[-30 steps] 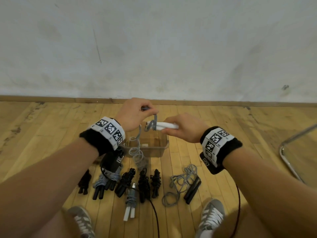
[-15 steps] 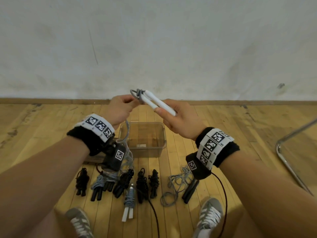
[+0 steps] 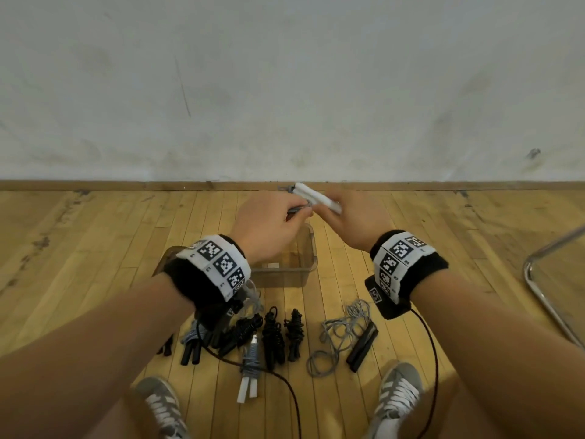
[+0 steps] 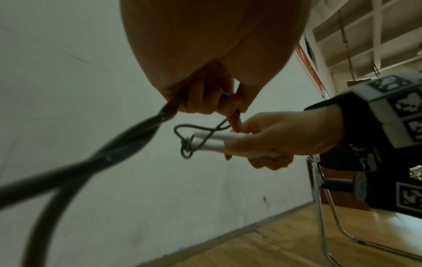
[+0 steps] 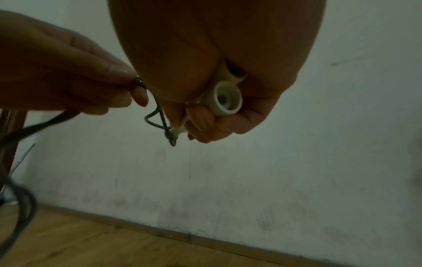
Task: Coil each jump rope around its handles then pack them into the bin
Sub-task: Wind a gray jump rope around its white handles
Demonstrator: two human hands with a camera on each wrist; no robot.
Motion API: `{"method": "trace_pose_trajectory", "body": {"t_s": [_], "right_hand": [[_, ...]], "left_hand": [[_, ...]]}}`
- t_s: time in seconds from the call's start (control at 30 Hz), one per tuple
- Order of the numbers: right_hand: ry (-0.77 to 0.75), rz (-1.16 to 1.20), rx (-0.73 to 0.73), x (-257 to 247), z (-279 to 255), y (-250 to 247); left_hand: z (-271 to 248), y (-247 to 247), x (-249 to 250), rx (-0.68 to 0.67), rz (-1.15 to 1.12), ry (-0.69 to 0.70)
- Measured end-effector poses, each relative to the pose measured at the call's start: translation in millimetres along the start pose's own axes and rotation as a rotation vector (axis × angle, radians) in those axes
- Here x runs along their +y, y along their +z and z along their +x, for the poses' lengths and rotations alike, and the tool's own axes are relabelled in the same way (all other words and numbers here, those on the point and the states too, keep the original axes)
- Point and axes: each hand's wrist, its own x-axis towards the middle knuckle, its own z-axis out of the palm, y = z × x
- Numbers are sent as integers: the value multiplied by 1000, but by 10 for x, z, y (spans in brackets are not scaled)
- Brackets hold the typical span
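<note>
A: Hands status?

B: Right hand (image 3: 349,218) wraps its fingers around the two white handles (image 3: 316,198), held side by side, tips pointing away toward the wall. Right wrist view shows the hollow butt ends (image 5: 227,98) sticking out of the fist.

A: Left?

B: Left hand (image 3: 269,229) pinches the grey rope (image 4: 200,133) between thumb and fingertips, just beside the right hand, near the handle tips. Short loop runs from the pinch to the tips; rest of the rope hangs down from the left hand, blurred in the left wrist view.

A: Any wraps on the handles?

B: Cannot tell. Only that one loop at the tips is clear.

A: Bin?

B: Clear plastic bin (image 3: 308,255) on the wooden floor (image 3: 95,248), directly under both hands. Something small and pale lies on its bottom; too small to identify.

A: Other ropes?

B: On the floor nearer the person than the hands: row of coiled black ropes (image 3: 275,334), one coiled grey rope with white handles (image 3: 250,369), one loose grey rope (image 3: 342,334) with black handles (image 3: 362,346), below the right wrist.

A: Anything else?

B: Two grey shoes (image 3: 399,394) at bottom, metal chair frame (image 3: 544,289) right of the right arm.
</note>
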Motion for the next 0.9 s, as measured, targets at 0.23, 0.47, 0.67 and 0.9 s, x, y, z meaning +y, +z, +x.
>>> {"method": "trace_pose_trajectory", "body": {"t_s": [0.23, 0.47, 0.67, 0.9], "right_hand": [[-301, -64, -202, -123, -46, -19], [-294, 202, -68, -110, -136, -6], [-137, 424, 2, -98, -124, 29], [-57, 625, -145, -218, -176, 48]], "left_hand": [[187, -234, -265, -52, -17, 19], [255, -320, -454, -114, -927, -489], [221, -161, -332, -82, -1032, -533], [163, -60, -171, 6, -908, -435]]}}
